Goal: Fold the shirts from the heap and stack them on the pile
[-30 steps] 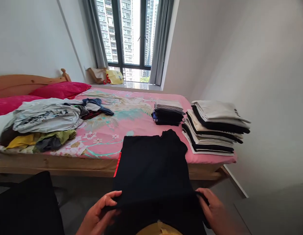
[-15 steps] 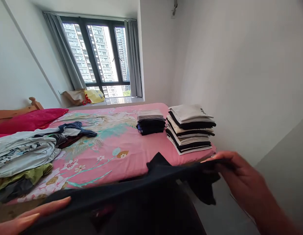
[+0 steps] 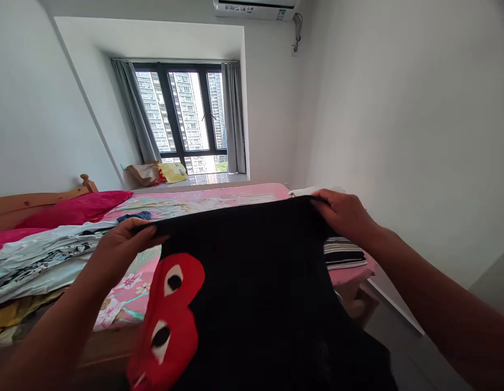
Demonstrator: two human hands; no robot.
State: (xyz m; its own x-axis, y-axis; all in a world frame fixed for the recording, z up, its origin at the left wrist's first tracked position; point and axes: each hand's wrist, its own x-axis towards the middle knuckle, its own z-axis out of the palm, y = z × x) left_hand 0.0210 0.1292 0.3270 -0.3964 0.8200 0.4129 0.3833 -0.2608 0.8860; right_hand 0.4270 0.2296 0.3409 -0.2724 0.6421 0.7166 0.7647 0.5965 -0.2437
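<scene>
A black T-shirt hangs stretched between my two hands, in front of the bed. On its left part shows a red heart print with two white-and-black eyes. My left hand pinches one end of the top edge, and my right hand pinches the other, slightly higher. Behind the right end, partly covered by the shirt, stands a stack of folded clothes. The smaller folded stack in the middle of the bed is hidden by the shirt.
A bed with a pink floral sheet spans the room. Loose clothes lie heaped on its left, near a magenta pillow. Bags sit on the sill below the window. A bare wall rises on the right.
Both hands have lifted the shirt from low in view to chest height and spread it flat, so the red heart print now shows. My view has tilted up.
</scene>
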